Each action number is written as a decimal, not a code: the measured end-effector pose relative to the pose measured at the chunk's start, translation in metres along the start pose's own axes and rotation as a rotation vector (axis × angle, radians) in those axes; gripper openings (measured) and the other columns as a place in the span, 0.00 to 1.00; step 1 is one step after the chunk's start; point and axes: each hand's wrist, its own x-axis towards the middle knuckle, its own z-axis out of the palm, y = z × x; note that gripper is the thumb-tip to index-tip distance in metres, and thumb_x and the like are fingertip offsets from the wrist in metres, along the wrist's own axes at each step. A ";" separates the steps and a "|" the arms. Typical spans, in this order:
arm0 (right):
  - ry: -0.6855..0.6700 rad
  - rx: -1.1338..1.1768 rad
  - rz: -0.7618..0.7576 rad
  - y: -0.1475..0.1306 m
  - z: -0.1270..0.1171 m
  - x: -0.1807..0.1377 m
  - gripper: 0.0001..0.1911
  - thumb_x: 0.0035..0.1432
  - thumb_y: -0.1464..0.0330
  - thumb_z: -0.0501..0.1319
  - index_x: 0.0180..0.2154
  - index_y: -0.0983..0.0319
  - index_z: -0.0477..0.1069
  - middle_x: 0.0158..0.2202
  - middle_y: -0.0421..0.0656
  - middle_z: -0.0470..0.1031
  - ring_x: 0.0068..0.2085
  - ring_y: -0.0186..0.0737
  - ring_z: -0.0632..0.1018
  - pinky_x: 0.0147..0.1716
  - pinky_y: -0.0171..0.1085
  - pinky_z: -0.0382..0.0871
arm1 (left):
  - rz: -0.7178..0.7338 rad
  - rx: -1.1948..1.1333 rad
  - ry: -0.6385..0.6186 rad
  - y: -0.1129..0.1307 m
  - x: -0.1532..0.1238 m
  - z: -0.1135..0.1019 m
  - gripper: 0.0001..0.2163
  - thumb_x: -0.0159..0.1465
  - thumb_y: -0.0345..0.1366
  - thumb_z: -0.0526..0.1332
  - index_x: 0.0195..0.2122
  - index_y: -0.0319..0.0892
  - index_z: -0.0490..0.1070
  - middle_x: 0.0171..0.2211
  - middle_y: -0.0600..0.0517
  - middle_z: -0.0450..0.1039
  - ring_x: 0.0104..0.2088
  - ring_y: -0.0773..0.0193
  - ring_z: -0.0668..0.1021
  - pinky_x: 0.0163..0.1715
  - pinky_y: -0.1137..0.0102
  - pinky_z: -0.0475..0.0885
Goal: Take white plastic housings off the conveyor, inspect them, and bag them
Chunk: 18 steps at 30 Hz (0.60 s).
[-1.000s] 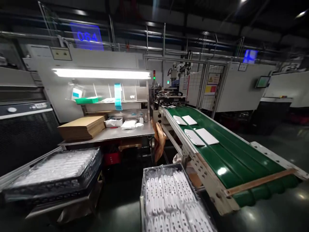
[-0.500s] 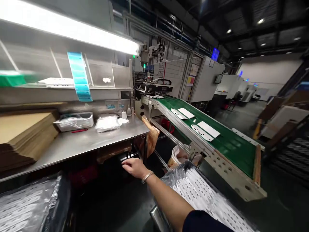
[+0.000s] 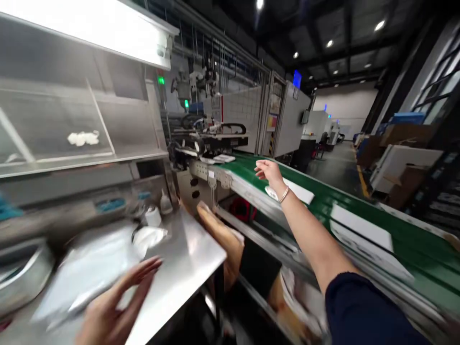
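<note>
My right hand (image 3: 269, 173), with a bracelet at the wrist, is over the green conveyor belt (image 3: 244, 167). Its fingers curl loosely and hold nothing I can see. Just behind the wrist, a flat white rectangular piece (image 3: 299, 190) and a partly hidden white piece with holes (image 3: 271, 192) lie on the belt. At lower left, my left hand (image 3: 117, 304) is above the metal table (image 3: 190, 249), thumb and fingers apart, with nothing between them. Closest to it are a clear plastic bag with white contents (image 3: 89, 268) and a crumpled white cloth or wipe (image 3: 147, 238).
Another white pair lies nearer on the belt, including a rectangular sheet (image 3: 362, 225). White pieces (image 3: 224, 158) lie at the belt's far end beside the machine (image 3: 215, 136). Small bottles (image 3: 166, 203) and a metal tray (image 3: 25, 273) stand on the table. A brown paper bag (image 3: 224, 239) hangs between table and conveyor.
The view has moved closer to the table and conveyor. My right hand has risen from beside the table to above the belt. My left hand has come into view at lower left.
</note>
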 end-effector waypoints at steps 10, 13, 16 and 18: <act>0.062 -0.005 0.379 0.150 0.145 0.376 0.18 0.62 0.66 0.58 0.52 0.65 0.62 0.36 0.42 0.71 0.27 0.29 0.74 0.22 0.29 0.71 | 0.288 0.260 -0.116 -0.041 0.511 0.343 0.14 0.65 0.33 0.51 0.49 0.40 0.68 0.51 0.45 0.71 0.54 0.56 0.69 0.54 0.61 0.64; 0.057 -0.046 0.423 0.184 0.164 0.433 0.21 0.62 0.64 0.58 0.54 0.64 0.60 0.40 0.44 0.71 0.30 0.31 0.75 0.24 0.31 0.73 | 0.242 0.339 -0.144 -0.074 0.565 0.387 0.13 0.61 0.31 0.55 0.46 0.36 0.70 0.50 0.37 0.69 0.56 0.47 0.66 0.54 0.53 0.60; 0.038 -0.051 0.464 0.207 0.181 0.475 0.20 0.62 0.63 0.58 0.54 0.64 0.61 0.43 0.45 0.71 0.33 0.33 0.75 0.27 0.33 0.74 | 0.218 0.431 -0.193 -0.100 0.597 0.409 0.14 0.59 0.29 0.57 0.45 0.33 0.71 0.50 0.32 0.68 0.57 0.40 0.64 0.51 0.50 0.61; 0.022 -0.037 0.491 0.217 0.192 0.493 0.19 0.62 0.64 0.58 0.52 0.64 0.63 0.44 0.46 0.70 0.36 0.35 0.75 0.31 0.36 0.75 | 0.233 0.480 -0.246 -0.110 0.613 0.416 0.13 0.57 0.28 0.57 0.42 0.34 0.73 0.45 0.33 0.71 0.53 0.39 0.67 0.48 0.50 0.63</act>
